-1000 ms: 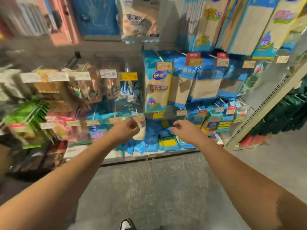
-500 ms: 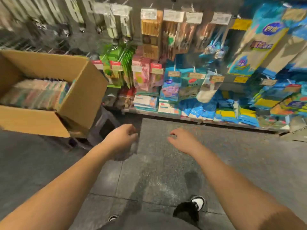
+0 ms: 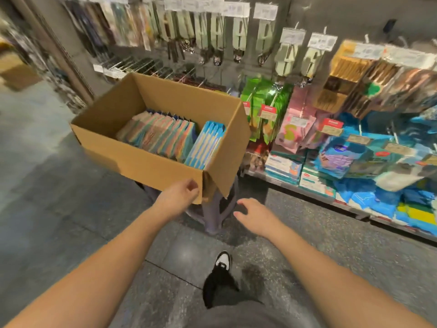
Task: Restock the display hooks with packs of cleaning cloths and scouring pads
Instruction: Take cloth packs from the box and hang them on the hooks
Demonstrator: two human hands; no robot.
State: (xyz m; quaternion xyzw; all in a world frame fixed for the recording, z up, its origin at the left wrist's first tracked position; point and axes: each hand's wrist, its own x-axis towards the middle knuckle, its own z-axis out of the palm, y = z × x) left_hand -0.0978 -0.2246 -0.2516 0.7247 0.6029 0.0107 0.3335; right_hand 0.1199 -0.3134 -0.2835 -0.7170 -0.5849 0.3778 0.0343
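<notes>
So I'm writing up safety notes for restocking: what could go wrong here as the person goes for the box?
1. The cardboard box sits on a small stool and overhangs it; pressing on a rim could tip it.
2. Both the left hand and the right hand are empty. Grabbing a bunch of the blue packs at once may drop some.
3. The stool's legs stand near the shoe: a possible trip.

Packs [image 3: 163, 136] stand in the box [image 3: 151, 169] on a stool [image 3: 212, 209], left of the hooks [image 3: 307, 119].
</notes>
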